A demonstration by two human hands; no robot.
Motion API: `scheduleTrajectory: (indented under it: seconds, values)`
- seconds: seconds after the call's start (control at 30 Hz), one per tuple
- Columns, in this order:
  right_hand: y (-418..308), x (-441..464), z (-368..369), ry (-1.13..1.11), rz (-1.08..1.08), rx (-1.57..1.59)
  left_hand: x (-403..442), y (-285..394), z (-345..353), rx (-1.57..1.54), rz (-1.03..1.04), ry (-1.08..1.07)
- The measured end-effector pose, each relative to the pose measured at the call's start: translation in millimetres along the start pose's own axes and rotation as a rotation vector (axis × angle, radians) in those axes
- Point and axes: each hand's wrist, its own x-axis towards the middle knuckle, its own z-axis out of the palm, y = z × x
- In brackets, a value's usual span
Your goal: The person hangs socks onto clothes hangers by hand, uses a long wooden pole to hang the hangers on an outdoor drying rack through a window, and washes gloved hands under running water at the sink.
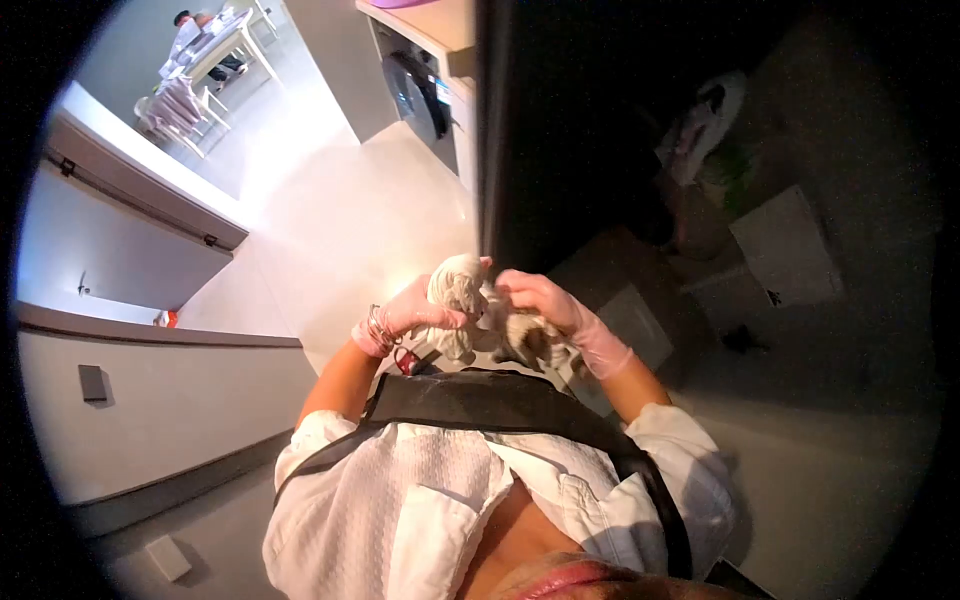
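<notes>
- A white shirt point(360, 490) is under a dark apron point(490, 402).
- A crumpled white cloth point(459, 285) is just past the apron.
- The left hand point(407, 308) holds it.
- The right hand point(548, 301) curls close by; one cannot tell if it holds anything.

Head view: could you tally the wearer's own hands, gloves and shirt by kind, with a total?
Hands: 2 (left hand, right hand)
Gloves: 2
White shirt: 1
Total: 5
Not counted: the pale bundle in hand; I can't tell how many pieces it is.
</notes>
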Motion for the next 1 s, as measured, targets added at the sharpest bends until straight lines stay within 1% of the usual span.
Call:
scheduleTrajectory:
  seconds: [0.07,0.1,0.13,0.17,0.2,0.23,0.27,0.33,0.37,0.4,0.47,0.5,0.53,0.57,0.6,0.63,0.67,0.7,0.73,0.77,0.8,0.83,0.87,0.9,0.93,0.97,1.0]
  values:
    - [-9,27,-9,0.046,0.093,0.258,12,-8,-4,0.158,0.060,0.045]
    - [-12,33,-27,0.024,0.123,0.177,21,-6,12,0.109,0.042,0.084]
    - [-15,32,-32,0.045,-0.038,0.178,32,-11,24,0.113,0.039,0.074]
    - [-20,32,-40,0.030,-0.238,0.099,44,-19,37,0.075,0.183,0.162]
    - [-33,32,-44,0.054,-0.201,0.179,56,-24,50,0.036,0.326,0.248]
    - [-46,31,-49,0.078,-0.165,0.259,64,-24,53,-0.088,0.220,0.235]
    - [-56,31,-55,0.089,-0.170,0.257,69,-4,73,-0.109,0.229,0.283]
    - [-76,40,-65,0.149,-0.459,-0.328,74,-2,74,-0.091,0.283,0.275]
    - [-85,49,-66,0.146,-0.464,-0.332,74,6,66,0.010,0.371,0.239]
    - [-91,55,-68,0.115,-0.436,-0.339,74,8,68,0.008,0.366,0.233]
    - [-103,67,-75,0.091,-0.404,-0.345,79,17,80,-0.294,0.396,0.522]
    - [-108,72,-79,0.051,-0.233,-0.015,82,12,65,-0.275,0.368,0.591]
    - [-109,77,-85,0.011,-0.061,0.315,88,15,60,-0.300,0.377,0.601]
    - [-103,83,-96,-0.089,-0.021,0.567,94,16,55,-0.292,0.401,0.650]
    - [-93,84,-107,-0.081,-0.020,0.569,102,21,55,-0.282,0.424,0.699]
    - [-80,82,-117,-0.124,-0.094,0.521,113,27,58,-0.317,0.549,0.635]
    - [-62,81,-119,-0.186,-0.168,0.488,112,32,60,-0.400,0.590,0.612]
    - [-39,73,-125,-0.289,0.062,0.520,110,31,54,-0.410,0.670,0.623]
    - [-16,57,-116,-0.273,-0.066,0.488,105,39,56,-0.441,0.719,0.643]
    - [0,49,-99,-0.279,-0.082,0.452,94,30,41,-0.545,0.739,0.678]
    - [13,42,-81,-0.285,-0.097,0.416,78,22,21,-0.621,0.785,0.621]
    - [17,39,-67,-0.305,-0.001,0.148,62,14,1,-0.696,0.827,0.562]
    - [15,42,-55,-0.307,0.084,-0.138,50,13,-16,-0.736,0.892,0.389]
    - [20,50,-39,-0.319,0.080,-0.144,41,19,-9,-0.699,0.880,0.430]
    - [31,55,-25,-0.289,0.182,0.130,33,29,4,-0.693,0.908,0.482]
    - [27,54,-19,-0.253,0.286,0.404,27,38,16,-0.673,0.917,0.444]
    - [20,47,-27,-0.248,0.268,0.399,30,52,30,-0.642,0.912,0.388]
